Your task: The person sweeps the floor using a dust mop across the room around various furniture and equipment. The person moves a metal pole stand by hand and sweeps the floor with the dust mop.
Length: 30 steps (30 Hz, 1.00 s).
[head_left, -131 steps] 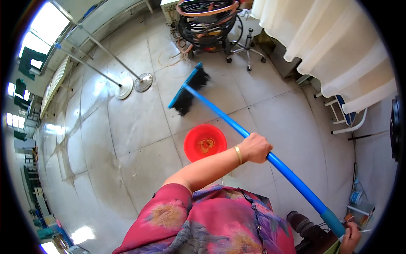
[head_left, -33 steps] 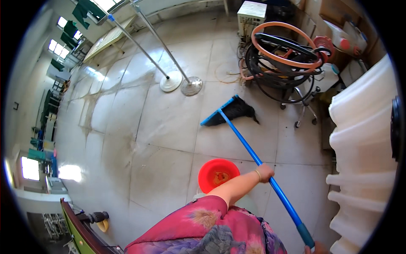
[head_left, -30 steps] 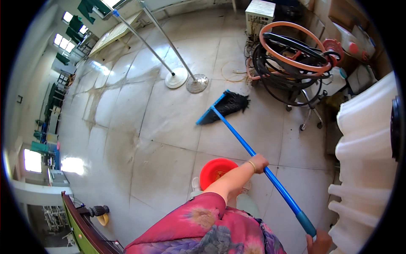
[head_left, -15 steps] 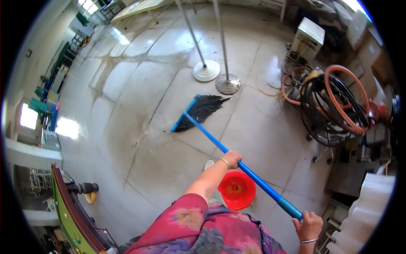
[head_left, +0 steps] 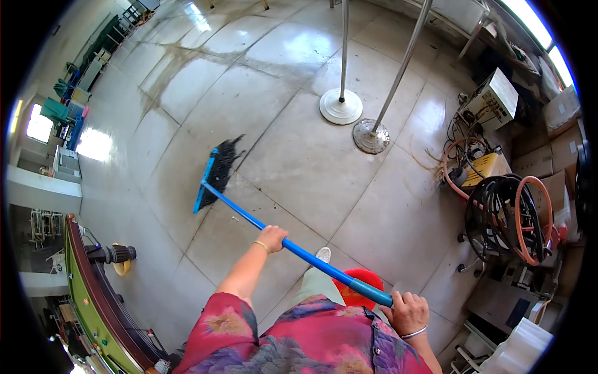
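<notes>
A mop [head_left: 309, 257] with a blue pole, a teal grip end and dark strands on a blue bar slants across the view. My left hand [head_left: 272, 239] is wrapped round the middle of the pole. Around the teal end closes my right hand [head_left: 408, 313], close to my body. The mop's dark strands [head_left: 222, 168] lie on the tiled floor [head_left: 293, 149], left of centre. A red basin [head_left: 359, 285] stands by my feet, partly hidden under the pole and my shirt.
Two metal poles rise from round bases, one white [head_left: 341, 106] and one stained [head_left: 371, 136]. At right sit a pale metal box [head_left: 495, 98] and coiled hoses [head_left: 498, 215] on a wheeled stand. A green-topped pool table [head_left: 87, 299] borders the lower left.
The mop head has swung left across the floor, and both hands have moved left with the pole. The pole now crosses over the basin, which my body hides more.
</notes>
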Each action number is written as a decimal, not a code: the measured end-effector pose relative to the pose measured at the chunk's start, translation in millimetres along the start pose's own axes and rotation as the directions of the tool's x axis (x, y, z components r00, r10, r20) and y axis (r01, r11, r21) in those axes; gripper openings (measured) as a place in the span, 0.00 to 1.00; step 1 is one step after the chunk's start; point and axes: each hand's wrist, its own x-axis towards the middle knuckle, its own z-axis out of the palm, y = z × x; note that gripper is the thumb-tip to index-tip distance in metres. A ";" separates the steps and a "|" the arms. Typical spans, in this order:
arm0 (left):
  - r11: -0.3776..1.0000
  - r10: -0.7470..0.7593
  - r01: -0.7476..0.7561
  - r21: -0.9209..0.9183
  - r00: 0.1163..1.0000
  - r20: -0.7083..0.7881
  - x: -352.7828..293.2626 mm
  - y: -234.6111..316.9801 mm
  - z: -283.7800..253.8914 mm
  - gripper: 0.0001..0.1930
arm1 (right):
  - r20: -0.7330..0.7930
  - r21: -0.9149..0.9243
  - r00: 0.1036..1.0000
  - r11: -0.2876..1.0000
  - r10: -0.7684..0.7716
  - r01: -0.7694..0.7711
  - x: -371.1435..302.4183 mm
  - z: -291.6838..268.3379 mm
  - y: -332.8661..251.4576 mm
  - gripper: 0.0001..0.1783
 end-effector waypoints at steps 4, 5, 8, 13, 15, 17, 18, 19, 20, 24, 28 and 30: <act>0.998 -0.028 0.025 0.053 0.998 0.057 -2.1 10.6 -27.7 0.02 | -0.017 0.028 1.000 1.000 0.000 0.001 15.0 -6.1 18.5 0.18; 0.997 -0.035 0.030 0.066 0.997 0.071 1.3 16.8 -34.2 0.02 | -0.019 0.026 1.000 1.000 0.006 -0.006 17.1 -7.3 27.1 0.18; 0.996 -0.032 0.026 0.082 0.997 0.069 13.9 39.7 -54.6 0.02 | -0.055 0.025 0.998 1.000 0.008 -0.007 21.9 -15.7 55.6 0.18; 0.998 0.004 -0.008 0.057 0.998 0.065 56.6 87.4 -81.3 0.02 | -0.078 0.022 0.997 1.000 0.021 -0.019 31.1 -50.4 125.5 0.19; 0.995 0.080 -0.075 0.072 0.995 -0.067 85.2 106.9 -91.5 0.00 | -0.082 0.002 0.995 0.998 0.061 -0.061 40.5 -65.6 151.4 0.19; 0.992 0.095 -0.085 0.098 0.990 -0.109 105.5 121.4 -94.0 0.01 | -0.093 0.015 0.995 1.000 0.024 -0.023 49.5 -79.2 177.7 0.19; 0.995 0.074 -0.066 0.078 0.991 -0.112 116.6 126.5 -91.4 0.02 | -0.105 -0.003 0.994 1.000 -0.004 0.004 56.1 -84.8 189.6 0.18; 0.997 0.049 -0.042 0.057 0.992 -0.116 129.1 132.3 -89.4 0.03 | -0.064 -0.015 0.998 1.000 -0.028 0.027 65.1 -93.4 198.6 0.18; 0.995 0.070 -0.060 0.074 0.988 -0.136 139.4 142.8 -89.7 0.03 | -0.031 -0.024 0.998 0.998 -0.057 0.057 71.3 -102.5 204.8 0.18; 0.988 0.097 -0.117 -0.101 0.977 -0.189 193.0 187.2 -101.3 0.06 | 0.005 -0.162 0.965 0.952 -0.263 0.260 113.2 -118.8 221.6 0.08; 0.887 0.156 -0.364 -0.284 0.816 -0.556 206.8 281.5 -170.8 0.10 | 0.049 -0.284 0.907 0.865 -0.419 0.415 153.1 -151.1 224.8 0.05; 0.892 0.152 -0.358 -0.277 0.813 -0.561 216.7 286.9 -192.4 0.10 | -0.029 -0.302 0.883 0.846 -0.468 0.439 169.0 -166.1 222.9 0.06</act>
